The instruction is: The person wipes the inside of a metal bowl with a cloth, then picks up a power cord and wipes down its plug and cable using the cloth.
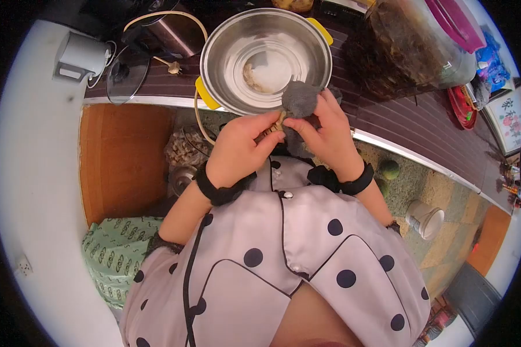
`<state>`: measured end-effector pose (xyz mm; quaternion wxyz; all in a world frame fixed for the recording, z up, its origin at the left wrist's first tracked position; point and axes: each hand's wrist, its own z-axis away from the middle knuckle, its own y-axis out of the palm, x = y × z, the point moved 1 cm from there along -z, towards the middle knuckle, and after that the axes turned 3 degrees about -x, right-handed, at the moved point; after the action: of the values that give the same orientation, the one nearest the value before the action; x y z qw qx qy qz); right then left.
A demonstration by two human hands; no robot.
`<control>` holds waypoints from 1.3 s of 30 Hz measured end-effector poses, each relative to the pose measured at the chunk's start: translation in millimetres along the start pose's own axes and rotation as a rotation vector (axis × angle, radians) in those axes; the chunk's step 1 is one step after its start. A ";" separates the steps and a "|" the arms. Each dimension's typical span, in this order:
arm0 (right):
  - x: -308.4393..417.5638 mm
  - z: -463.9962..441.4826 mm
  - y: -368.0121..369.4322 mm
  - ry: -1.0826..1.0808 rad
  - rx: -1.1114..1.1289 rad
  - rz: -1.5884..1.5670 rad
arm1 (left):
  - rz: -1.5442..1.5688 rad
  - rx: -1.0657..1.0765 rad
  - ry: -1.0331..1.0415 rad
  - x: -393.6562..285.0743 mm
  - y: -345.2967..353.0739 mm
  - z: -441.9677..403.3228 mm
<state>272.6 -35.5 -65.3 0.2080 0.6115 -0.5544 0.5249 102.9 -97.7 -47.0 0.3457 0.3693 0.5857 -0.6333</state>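
Note:
My left hand (237,147) pinches a small yellowish-brown ribbed piece (275,128) between thumb and fingertips, just in front of the basin. A grey cloth (300,99) is bunched in my right hand (328,134), whose thumb tip touches the same piece. Behind both hands, a round steel basin (223,55) with yellow handles stands on the dark striped counter (388,118). Something pale brown lies on the bottom of the basin, partly lost in reflections.
A large jar (411,49) with a pink lid stands at the back right. On the left are a glass lid (127,75), a white socket box (80,56) and a cable. Below are a white bucket (425,220), a green bag (118,254) and an orange-brown panel (124,156).

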 end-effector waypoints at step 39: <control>2.5 10.9 0.2 0.317 0.016 -0.375 | -0.234 -0.220 0.226 -5.4 1.1 16.8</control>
<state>276.4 -45.8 -67.1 0.3810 0.6154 -0.3876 0.5709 105.4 -114.6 -42.1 0.2400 0.3276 0.7253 -0.5559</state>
